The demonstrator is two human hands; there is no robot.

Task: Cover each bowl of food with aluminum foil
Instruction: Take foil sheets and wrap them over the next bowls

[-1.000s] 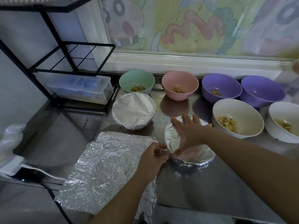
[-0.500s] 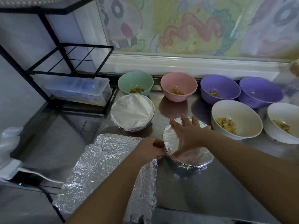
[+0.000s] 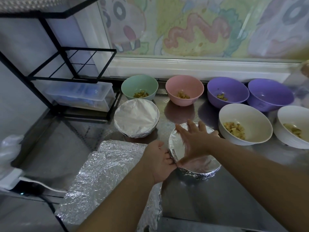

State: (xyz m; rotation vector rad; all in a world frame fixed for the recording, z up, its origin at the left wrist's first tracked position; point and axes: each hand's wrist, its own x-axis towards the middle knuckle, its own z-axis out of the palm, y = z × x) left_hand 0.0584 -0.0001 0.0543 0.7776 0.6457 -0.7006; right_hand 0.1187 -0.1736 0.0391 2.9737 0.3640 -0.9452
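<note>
Right hand (image 3: 195, 141) lies flat, fingers spread, pressing the foil top of the near bowl (image 3: 200, 167) at frame centre; left hand (image 3: 158, 162), fingers curled, pinches that bowl's foil-wrapped left rim; just left, a crumpled foil sheet (image 3: 108, 178) lies on the surface (image 3: 225, 206); above it sits a covered bowl (image 3: 136, 118); uncovered across the top and right stand a green bowl (image 3: 139, 86), pink bowl (image 3: 184, 88), left purple bowl (image 3: 228, 90), right purple bowl (image 3: 270, 93), left white bowl (image 3: 245, 118) and right white bowl (image 3: 296, 119); a rack (image 3: 66, 52) fills the upper left.
</note>
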